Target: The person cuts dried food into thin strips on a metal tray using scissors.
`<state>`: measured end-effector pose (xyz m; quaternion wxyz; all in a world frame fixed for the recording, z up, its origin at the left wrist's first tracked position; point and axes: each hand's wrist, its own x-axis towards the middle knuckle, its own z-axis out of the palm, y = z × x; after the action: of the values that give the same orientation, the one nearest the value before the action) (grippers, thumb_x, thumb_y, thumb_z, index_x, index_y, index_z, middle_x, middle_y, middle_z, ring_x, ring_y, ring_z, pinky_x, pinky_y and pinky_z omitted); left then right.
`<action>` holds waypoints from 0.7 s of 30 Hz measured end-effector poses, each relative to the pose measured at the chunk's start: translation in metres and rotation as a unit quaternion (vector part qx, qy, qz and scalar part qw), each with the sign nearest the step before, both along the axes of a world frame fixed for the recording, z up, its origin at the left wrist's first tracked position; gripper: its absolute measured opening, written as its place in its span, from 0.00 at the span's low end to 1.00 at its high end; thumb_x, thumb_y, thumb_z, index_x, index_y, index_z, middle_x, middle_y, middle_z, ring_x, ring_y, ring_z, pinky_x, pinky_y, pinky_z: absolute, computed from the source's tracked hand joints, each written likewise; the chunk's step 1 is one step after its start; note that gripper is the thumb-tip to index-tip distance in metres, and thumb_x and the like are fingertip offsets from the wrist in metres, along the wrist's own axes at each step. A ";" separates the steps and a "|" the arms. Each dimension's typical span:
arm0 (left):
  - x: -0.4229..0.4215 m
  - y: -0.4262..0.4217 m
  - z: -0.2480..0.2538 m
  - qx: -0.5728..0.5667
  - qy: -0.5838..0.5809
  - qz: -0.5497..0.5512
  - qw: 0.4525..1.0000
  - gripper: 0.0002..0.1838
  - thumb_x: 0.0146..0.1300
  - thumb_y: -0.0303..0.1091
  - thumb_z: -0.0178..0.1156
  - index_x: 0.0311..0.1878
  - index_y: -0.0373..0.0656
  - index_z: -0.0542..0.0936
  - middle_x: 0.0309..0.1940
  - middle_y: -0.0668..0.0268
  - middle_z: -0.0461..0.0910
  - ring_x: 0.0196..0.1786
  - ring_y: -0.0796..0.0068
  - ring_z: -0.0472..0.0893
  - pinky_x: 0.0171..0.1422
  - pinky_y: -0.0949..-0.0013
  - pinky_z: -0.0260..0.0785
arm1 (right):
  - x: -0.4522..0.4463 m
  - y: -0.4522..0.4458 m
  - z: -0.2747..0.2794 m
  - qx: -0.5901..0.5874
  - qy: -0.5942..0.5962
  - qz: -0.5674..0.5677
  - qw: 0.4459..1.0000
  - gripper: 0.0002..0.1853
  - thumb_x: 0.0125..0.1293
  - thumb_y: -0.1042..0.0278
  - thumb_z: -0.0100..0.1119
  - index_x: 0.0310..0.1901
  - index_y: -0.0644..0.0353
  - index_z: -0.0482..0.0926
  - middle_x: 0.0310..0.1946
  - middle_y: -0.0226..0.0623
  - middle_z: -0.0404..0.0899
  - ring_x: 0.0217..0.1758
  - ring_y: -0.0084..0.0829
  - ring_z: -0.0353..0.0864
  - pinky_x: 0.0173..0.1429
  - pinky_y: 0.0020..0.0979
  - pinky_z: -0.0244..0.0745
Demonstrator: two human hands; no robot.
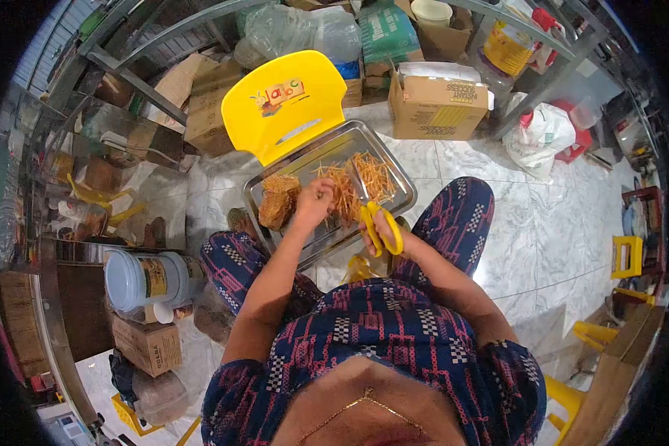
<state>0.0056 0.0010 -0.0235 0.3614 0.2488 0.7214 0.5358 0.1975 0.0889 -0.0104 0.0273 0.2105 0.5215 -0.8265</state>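
A shallow metal tray [389,149] rests in front of me, against a yellow chair back with printed letters. Inside it lies a loose heap of thin orange-brown strips [375,177]. Two or more brown, textured lumps [276,202] sit at the tray's left end. My left hand [317,199] is over the tray at the heap's left edge, fingers curled together; what they pinch is too small to make out. In my right hand [383,232] are yellow-handled scissors [391,239], their blades pointing up over the strips. Fingers of the right hand are wrapped round the handles.
The yellow chair back [282,104] rises behind the tray. Cardboard boxes [440,104] and plastic bags stand under a metal rack beyond. Plastic buckets [137,279] and another box [147,343] are at left. A white bag [540,134] lies on the tiled floor at right.
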 end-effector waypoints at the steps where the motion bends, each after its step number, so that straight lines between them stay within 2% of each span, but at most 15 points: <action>1: 0.001 -0.001 -0.002 -0.033 0.085 -0.009 0.996 0.10 0.55 0.29 0.51 0.41 0.38 0.72 0.28 0.64 0.74 0.26 0.72 0.77 0.27 0.71 0.70 | 0.003 0.004 0.003 0.000 0.000 0.000 1.000 0.36 0.56 0.29 0.30 0.39 0.61 0.67 0.17 0.34 0.67 0.16 0.26 0.68 0.22 0.26 0.66; 2: -0.003 -0.003 -0.009 -0.033 0.085 -0.009 0.996 0.10 0.55 0.29 0.51 0.41 0.38 0.72 0.28 0.64 0.74 0.26 0.72 0.77 0.27 0.71 0.70 | 0.007 0.010 0.007 -0.039 0.037 0.014 0.998 0.38 0.54 0.27 0.28 0.38 0.62 0.67 0.17 0.35 0.67 0.16 0.27 0.69 0.22 0.26 0.66; 4: -0.012 -0.007 -0.022 -0.085 0.198 -0.008 0.976 0.15 0.54 0.28 0.52 0.47 0.39 0.71 0.40 0.61 0.74 0.37 0.64 0.76 0.40 0.65 0.69 | 0.014 0.020 0.018 -0.093 0.092 0.021 0.991 0.43 0.52 0.24 0.23 0.39 0.63 0.67 0.18 0.35 0.69 0.17 0.27 0.69 0.23 0.24 0.65; 5: -0.016 -0.008 -0.024 -0.085 0.199 -0.008 0.976 0.15 0.54 0.28 0.52 0.47 0.39 0.71 0.40 0.61 0.74 0.37 0.64 0.76 0.40 0.65 0.69 | 0.019 0.028 0.025 -0.093 0.093 0.021 0.991 0.43 0.52 0.24 0.23 0.39 0.63 0.67 0.18 0.35 0.69 0.17 0.27 0.69 0.23 0.24 0.65; 7: -0.017 -0.013 -0.021 -0.165 0.131 0.013 0.977 0.17 0.54 0.28 0.52 0.49 0.39 0.69 0.47 0.57 0.72 0.47 0.58 0.72 0.49 0.64 0.65 | 0.034 0.042 0.048 -0.018 0.133 -0.025 0.991 0.43 0.52 0.25 0.25 0.40 0.64 0.68 0.18 0.35 0.69 0.17 0.26 0.69 0.23 0.23 0.65; 10: -0.020 -0.019 -0.035 -0.200 0.145 -0.012 0.969 0.19 0.55 0.28 0.52 0.51 0.37 0.68 0.49 0.54 0.70 0.51 0.59 0.70 0.51 0.65 0.64 | 0.056 0.067 0.066 0.019 0.143 -0.077 0.987 0.42 0.53 0.26 0.27 0.39 0.66 0.69 0.18 0.34 0.69 0.16 0.24 0.68 0.23 0.21 0.64; 11: -0.019 -0.020 -0.040 -0.201 0.147 -0.010 0.968 0.19 0.55 0.28 0.52 0.51 0.37 0.68 0.49 0.54 0.70 0.51 0.59 0.70 0.51 0.65 0.64 | 0.060 0.073 0.072 0.025 0.107 -0.085 0.990 0.45 0.48 0.21 0.25 0.39 0.65 0.67 0.18 0.34 0.66 0.17 0.25 0.67 0.24 0.22 0.63; 13: -0.011 -0.023 -0.044 -0.179 0.090 0.038 0.979 0.20 0.55 0.28 0.51 0.53 0.35 0.66 0.51 0.53 0.68 0.51 0.59 0.69 0.52 0.65 0.63 | 0.066 0.077 0.072 -0.076 0.118 -0.107 0.984 0.46 0.48 0.21 0.25 0.39 0.65 0.67 0.18 0.33 0.66 0.17 0.25 0.66 0.25 0.22 0.63; 14: -0.008 -0.025 -0.046 -0.183 0.091 0.038 0.978 0.20 0.55 0.28 0.51 0.53 0.35 0.66 0.51 0.53 0.68 0.51 0.59 0.69 0.52 0.65 0.63 | 0.067 0.077 0.070 -0.081 0.119 -0.107 0.984 0.46 0.48 0.21 0.25 0.39 0.65 0.67 0.18 0.33 0.66 0.17 0.25 0.66 0.25 0.22 0.63; 16: -0.003 -0.021 -0.038 -0.157 0.008 0.070 0.985 0.22 0.55 0.28 0.51 0.54 0.37 0.64 0.49 0.55 0.68 0.50 0.62 0.70 0.51 0.63 0.63 | 0.062 0.078 0.066 -0.106 0.145 -0.121 0.976 0.43 0.50 0.23 0.26 0.39 0.63 0.67 0.20 0.33 0.66 0.18 0.25 0.67 0.26 0.22 0.63; 17: 0.001 -0.018 -0.034 -0.162 0.014 0.067 0.984 0.22 0.55 0.28 0.51 0.54 0.37 0.64 0.49 0.55 0.68 0.50 0.62 0.70 0.51 0.63 0.63 | 0.061 0.079 0.067 -0.111 0.150 -0.125 0.974 0.43 0.50 0.23 0.26 0.39 0.63 0.67 0.20 0.33 0.66 0.18 0.25 0.67 0.26 0.22 0.63; 19: 0.013 -0.011 -0.019 -0.084 -0.083 0.111 0.987 0.22 0.55 0.28 0.51 0.55 0.40 0.63 0.47 0.60 0.67 0.46 0.66 0.70 0.46 0.64 0.65 | 0.060 0.079 0.072 -0.050 0.160 -0.129 0.977 0.43 0.50 0.23 0.26 0.38 0.63 0.67 0.19 0.33 0.66 0.17 0.25 0.66 0.26 0.21 0.63; 20: 0.015 -0.007 -0.021 -0.089 -0.078 0.105 0.987 0.22 0.55 0.28 0.51 0.55 0.40 0.63 0.47 0.60 0.67 0.46 0.66 0.70 0.46 0.64 0.65 | 0.061 0.080 0.071 -0.071 0.170 -0.134 0.974 0.41 0.52 0.24 0.27 0.37 0.63 0.67 0.19 0.33 0.67 0.17 0.25 0.66 0.26 0.22 0.63; 21: 0.016 -0.001 -0.021 -0.075 -0.079 0.112 0.988 0.23 0.55 0.29 0.52 0.55 0.41 0.63 0.45 0.61 0.66 0.45 0.68 0.69 0.41 0.67 0.66 | 0.061 0.082 0.069 -0.075 0.173 -0.140 0.972 0.41 0.52 0.24 0.27 0.37 0.63 0.67 0.19 0.33 0.67 0.17 0.25 0.66 0.26 0.22 0.63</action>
<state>0.0219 0.0003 -0.0449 0.3727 0.0958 0.7523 0.5348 0.2583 0.1704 0.0589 -0.1642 0.1325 0.4201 -0.8826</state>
